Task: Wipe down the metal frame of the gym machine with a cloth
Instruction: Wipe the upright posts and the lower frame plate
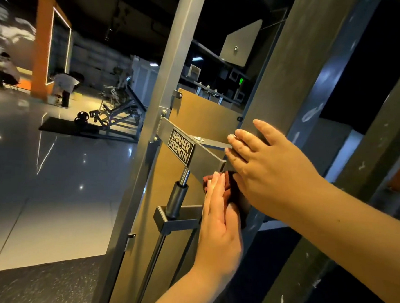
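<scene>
The gym machine's grey metal frame fills the view: a left upright (173, 79), a wide right post (300, 70) and a crossbar (208, 160) bearing a "Hammer Strength" plate (180, 147). My left hand (218, 220) presses a dark red cloth (233, 188) flat against the frame just under the crossbar's right end; its fingers are straight. My right hand (261, 164) lies open above it, fingers spread over the right post and the crossbar's end. Most of the cloth is hidden between my two hands.
A steel guide rod (184, 176) with a black sleeve (176, 200) passes through a bracket (178, 216) below the crossbar. Glossy tiled floor (52, 177) spreads left, with another machine (116, 118) on a mat. Two persons (65, 84) crouch far left by an orange pillar (42, 48).
</scene>
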{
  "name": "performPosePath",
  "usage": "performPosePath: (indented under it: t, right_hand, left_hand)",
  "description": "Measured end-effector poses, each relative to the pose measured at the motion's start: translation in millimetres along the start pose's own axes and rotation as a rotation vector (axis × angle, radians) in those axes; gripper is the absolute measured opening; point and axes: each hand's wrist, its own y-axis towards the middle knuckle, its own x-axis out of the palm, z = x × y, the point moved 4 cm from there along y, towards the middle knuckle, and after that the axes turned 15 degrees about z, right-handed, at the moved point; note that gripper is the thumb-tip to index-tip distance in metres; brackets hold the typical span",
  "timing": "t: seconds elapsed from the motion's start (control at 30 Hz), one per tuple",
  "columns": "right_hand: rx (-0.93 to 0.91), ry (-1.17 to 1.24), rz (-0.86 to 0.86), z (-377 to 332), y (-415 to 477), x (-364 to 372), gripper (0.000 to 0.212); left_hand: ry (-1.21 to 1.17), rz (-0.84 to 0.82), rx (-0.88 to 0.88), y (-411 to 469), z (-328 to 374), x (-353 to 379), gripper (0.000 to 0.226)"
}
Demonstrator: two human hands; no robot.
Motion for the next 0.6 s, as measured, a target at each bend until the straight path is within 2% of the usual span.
performPosePath:
  t: [0.17, 0.27, 0.37, 0.47, 0.6]
  right_hand:
    - [0.019, 0.179, -0.032, 10, -1, 0, 0.059]
    - [0.051, 0.304, -0.008, 27, 7, -9, 0.050]
    - [0.071, 0.192, 0.158, 47, 16, -14, 0.056]
    - [0.139, 0.105, 0.250, 55, 19, -11, 0.059]
    - [0.184, 0.079, 0.315, 49, 20, -9, 0.055]
  left_hand:
    - [0.011, -0.005, -0.054, -12, -15, -3, 0.059]
    - [-0.042, -0.042, 0.023, 19, 6, 7, 0.059]
    - [0.028, -0.103, 0.205, 54, 35, 17, 0.052]
    - [0.001, -0.109, 0.265, 63, 44, 20, 0.059]
    - [0.011, -0.144, 0.353, 40, 17, 12, 0.077]
